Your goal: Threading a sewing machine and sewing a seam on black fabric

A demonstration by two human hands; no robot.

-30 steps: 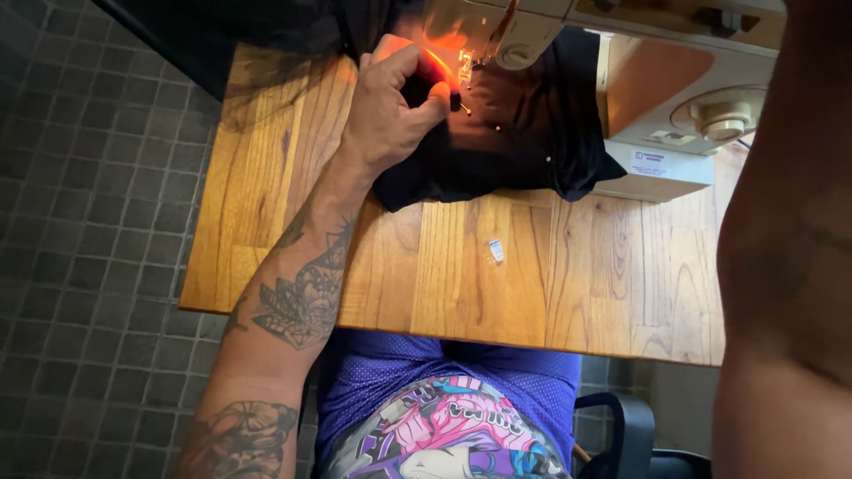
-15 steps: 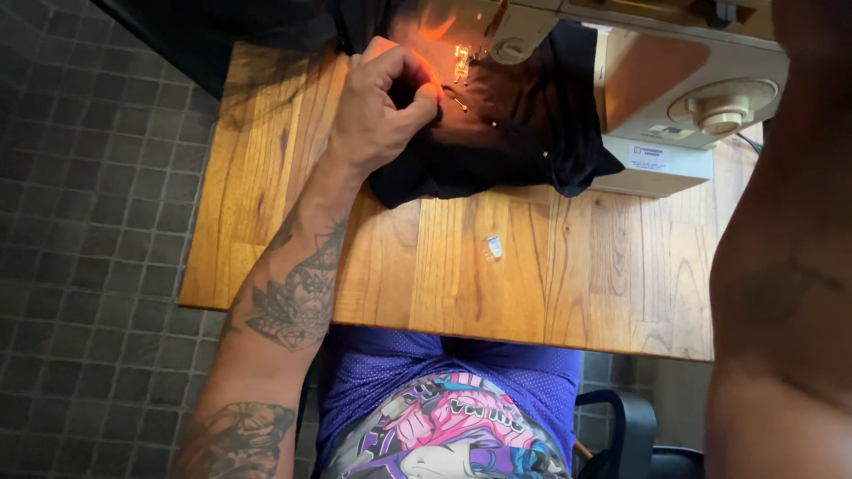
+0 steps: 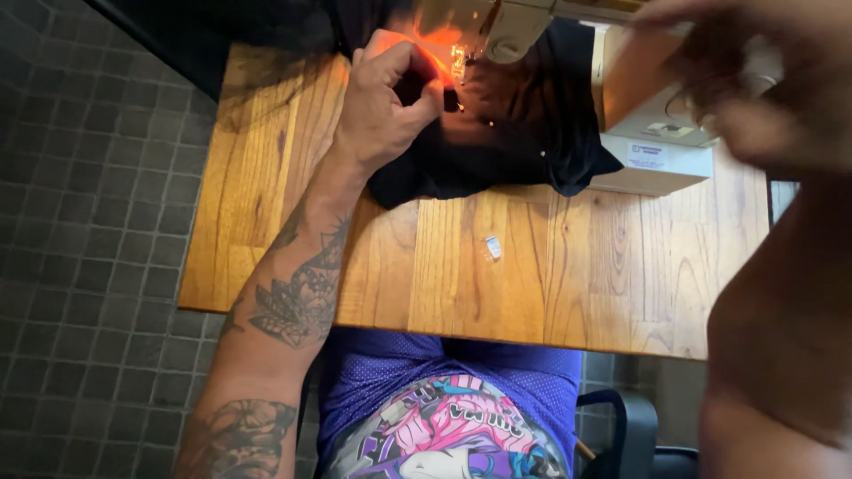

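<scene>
your wooden table [image 3: 497, 266] fills most of the view, with the pale sewing machine [image 3: 652, 106] sitting at its far right edge and the black cloth [image 3: 524, 133] spread from under the machine's needle out onto the tabletop. your left hand [image 3: 386, 106] rests on the cloth just left of the lit needle, fingers curled in and pinching a fold of it, while your right hand [image 3: 754, 80] is blurred over the machine's right end, and you cannot tell whether it grips anything. a small white tag [image 3: 493, 247] lies alone on the bare wood, nearer to you than the cloth.
</scene>
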